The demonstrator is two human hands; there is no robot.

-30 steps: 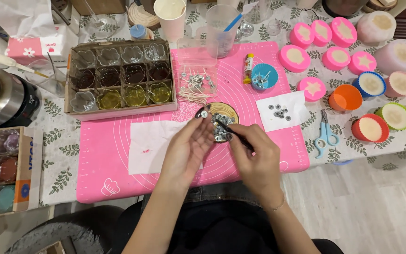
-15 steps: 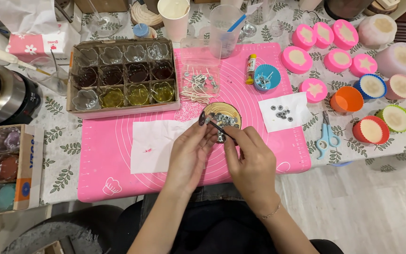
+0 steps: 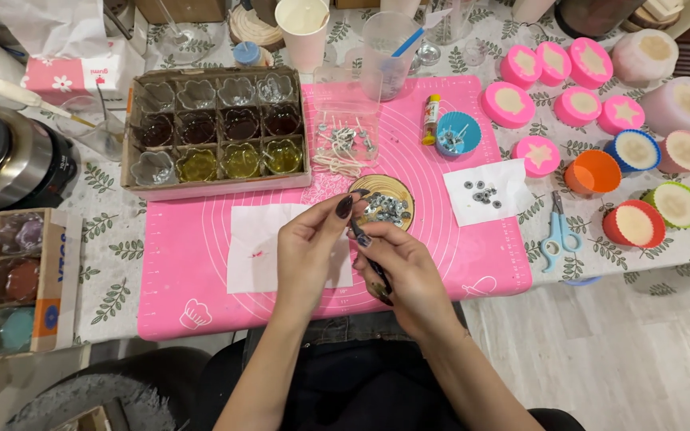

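My left hand (image 3: 309, 251) and my right hand (image 3: 399, 270) meet over the near middle of the pink silicone mat (image 3: 193, 279). My right hand grips a thin dark tool (image 3: 365, 247) like a pen. My left hand pinches something very small at the tool's tip; I cannot make out what it is. Just beyond the fingers sits a small round wooden dish (image 3: 385, 201) filled with little metal wick tabs. A white paper sheet (image 3: 261, 247) lies under my left hand.
A cardboard tray of glass jars (image 3: 216, 132) stands at the mat's far left. A clear box of wicks (image 3: 346, 128), blue cup (image 3: 458, 133), paper with tabs (image 3: 485, 191), scissors (image 3: 556, 231), pink and coloured moulds (image 3: 592, 104) and a pot (image 3: 1, 160) surround it.
Both hands have drawn slightly nearer to me and away from the wooden dish, still held together around the tool tip.
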